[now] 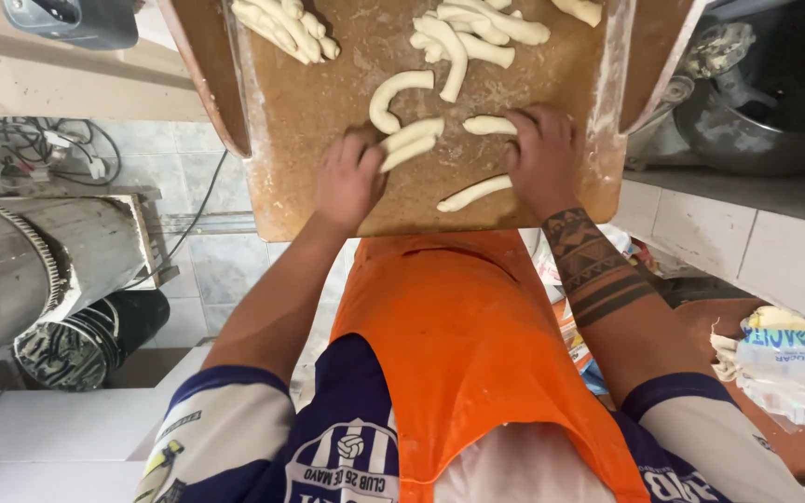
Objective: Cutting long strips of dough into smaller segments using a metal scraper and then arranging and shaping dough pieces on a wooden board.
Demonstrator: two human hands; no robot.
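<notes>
A floured wooden board (309,112) carries several pale dough sticks. My left hand (348,179) lies knuckles-up on the board's near part, its curled fingers on the end of a pair of dough sticks (412,140). My right hand (542,158), on a tattooed forearm, is curled at the end of a short dough stick (489,124). Between the hands, near the board's edge, lies another stick (474,193), touched by neither. A curved dough stick (391,93) sits just beyond, and more sticks are piled at the far side (472,33) and far left (286,26).
An orange apron (458,335) hangs below the board. A metal duct (11,270) and tangled cables (20,149) are at left. On the right are a tiled counter (738,242), a metal pot (757,102) and a crumpled paper bag (780,359).
</notes>
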